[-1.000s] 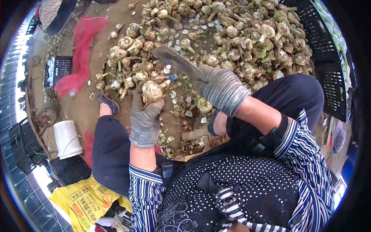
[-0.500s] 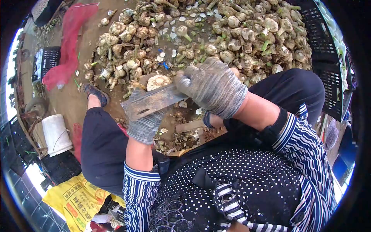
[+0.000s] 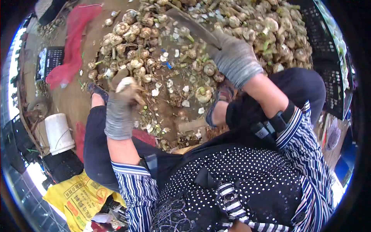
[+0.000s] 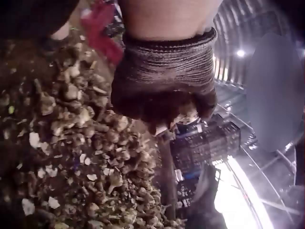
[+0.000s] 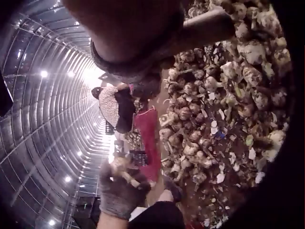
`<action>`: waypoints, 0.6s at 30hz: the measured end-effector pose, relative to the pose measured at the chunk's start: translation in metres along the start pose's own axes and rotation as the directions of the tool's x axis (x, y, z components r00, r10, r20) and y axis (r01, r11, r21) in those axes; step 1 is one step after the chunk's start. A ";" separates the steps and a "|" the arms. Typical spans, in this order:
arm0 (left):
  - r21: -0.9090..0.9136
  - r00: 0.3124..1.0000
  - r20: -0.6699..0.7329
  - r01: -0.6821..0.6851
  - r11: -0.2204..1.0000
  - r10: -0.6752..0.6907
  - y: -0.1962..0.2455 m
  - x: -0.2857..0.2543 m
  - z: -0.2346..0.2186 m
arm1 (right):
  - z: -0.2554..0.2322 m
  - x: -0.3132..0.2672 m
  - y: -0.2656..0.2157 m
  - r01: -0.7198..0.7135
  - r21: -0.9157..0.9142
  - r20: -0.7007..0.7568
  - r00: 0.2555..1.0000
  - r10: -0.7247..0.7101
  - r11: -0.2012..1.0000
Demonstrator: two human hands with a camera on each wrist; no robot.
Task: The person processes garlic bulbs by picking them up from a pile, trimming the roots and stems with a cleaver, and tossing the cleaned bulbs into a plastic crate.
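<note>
In the head view my gloved left hand (image 3: 120, 116) holds a garlic bulb (image 3: 125, 83) at the left of the garlic pile, near the left shin. Its pale face shows above the fingers, with dry, brownish bits beside it. The left wrist view shows the back of the same hand (image 4: 164, 86), which hides most of the bulb. Up to the right, my gloved right hand (image 3: 236, 58) grips a broad-bladed knife (image 3: 189, 25) by its handle. The blade points up and left over the pile, well apart from the left hand.
Garlic with stems (image 3: 266, 31) lies heaped at the far right, and more bulbs (image 3: 135, 34) at the left. Cut scraps (image 3: 170, 89) litter the ground between the feet. A black crate (image 3: 328, 62) stands right, a white bucket (image 3: 59, 133) left. Another person (image 5: 114, 107) is farther off.
The knife passed in front of the left hand half a second ago; it is now raised up and right. The left hand has moved left with the garlic bulb.
</note>
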State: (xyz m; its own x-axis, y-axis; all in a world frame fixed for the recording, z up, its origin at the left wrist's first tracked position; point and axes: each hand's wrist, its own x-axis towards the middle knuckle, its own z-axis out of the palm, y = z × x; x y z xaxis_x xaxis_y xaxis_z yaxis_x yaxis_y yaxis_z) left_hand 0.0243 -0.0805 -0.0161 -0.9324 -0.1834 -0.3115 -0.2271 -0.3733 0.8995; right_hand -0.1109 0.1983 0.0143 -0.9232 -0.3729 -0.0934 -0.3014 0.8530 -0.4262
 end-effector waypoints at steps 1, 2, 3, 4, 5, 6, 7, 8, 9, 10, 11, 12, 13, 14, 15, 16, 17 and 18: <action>0.071 0.996 -0.082 0.024 0.997 -0.018 0.010 -0.004 0.004 | 0.001 -0.004 -0.001 -0.043 0.057 0.038 0.998 0.041 0.997; -0.072 0.987 -0.155 0.020 0.997 -0.031 0.014 -0.011 0.017 | 0.003 -0.005 0.002 -0.049 0.066 0.044 0.998 0.046 0.997; -0.066 0.987 -0.161 0.020 0.998 -0.030 0.009 -0.008 0.009 | 0.004 -0.004 0.005 -0.045 0.194 0.023 0.999 0.042 0.980; -0.210 0.979 -0.194 0.025 0.977 -0.067 -0.001 -0.002 -0.005 | 0.005 -0.002 0.009 -0.037 0.318 0.004 0.999 0.038 0.947; -0.350 0.970 -0.219 0.025 0.936 -0.108 -0.006 0.004 -0.011 | 0.007 0.000 0.009 -0.029 0.434 -0.015 0.999 0.039 0.900; -0.405 0.954 -0.261 0.033 0.914 -0.150 -0.012 0.008 -0.015 | 0.004 0.001 0.009 -0.074 0.434 0.028 0.997 0.069 0.898; -0.405 0.951 -0.262 0.045 0.913 -0.163 -0.018 0.013 -0.019 | -0.001 -0.002 0.006 -0.087 0.435 0.039 0.996 0.078 0.896; -0.401 0.923 -0.288 0.127 0.907 -0.257 -0.026 0.019 -0.028 | -0.007 -0.005 0.002 -0.154 0.498 0.120 0.987 0.108 0.853; -0.398 0.885 -0.315 0.205 0.894 -0.343 -0.034 0.026 -0.042 | -0.008 -0.005 0.000 -0.220 0.554 0.199 0.971 0.128 0.803; -0.331 0.848 -0.263 0.369 0.868 -0.461 -0.048 0.038 -0.063 | 0.000 -0.003 0.007 -0.074 0.561 0.124 0.992 0.004 0.824; -0.434 0.798 -0.350 0.326 0.840 -0.490 -0.073 0.048 -0.076 | 0.001 -0.003 0.010 -0.075 0.563 0.123 0.992 0.007 0.823; -0.377 0.739 -0.386 0.421 0.825 -0.553 -0.086 0.051 -0.088 | -0.002 -0.006 0.008 -0.085 0.498 0.118 0.993 0.030 0.863; -0.322 0.673 -0.424 0.513 0.796 -0.606 -0.098 0.054 -0.098 | -0.005 -0.008 0.006 -0.096 0.427 0.112 0.992 0.052 0.899; -0.322 0.674 -0.420 0.516 0.794 -0.608 -0.116 0.060 -0.107 | -0.008 -0.006 0.002 -0.229 0.453 0.216 0.966 0.143 0.861; -0.054 0.745 -0.535 0.442 0.896 -0.399 -0.133 0.067 -0.116 | -0.004 -0.005 0.005 -0.225 0.452 0.213 0.967 0.141 0.863; 0.229 0.796 -0.586 0.340 0.912 -0.149 -0.138 0.075 -0.121 | 0.002 -0.004 0.010 -0.209 0.450 0.210 0.970 0.124 0.868; 0.487 0.776 -0.623 0.484 0.727 -0.099 -0.136 0.080 -0.115 | 0.004 0.002 0.009 -0.182 0.452 0.200 0.975 0.100 0.873; 0.673 0.765 -0.643 0.585 0.452 -0.033 -0.130 0.079 -0.110 | -0.002 -0.004 -0.004 -0.254 0.410 0.250 0.955 0.160 0.876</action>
State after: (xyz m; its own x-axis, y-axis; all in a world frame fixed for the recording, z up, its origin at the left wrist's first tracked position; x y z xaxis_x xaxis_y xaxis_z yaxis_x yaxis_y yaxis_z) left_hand 0.0110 -0.1465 -0.1918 -0.5248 -0.7132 -0.4648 -0.8377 0.3358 0.4306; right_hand -0.1064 0.1971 0.0187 -0.8704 -0.3104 -0.3822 0.0687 0.6921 -0.7185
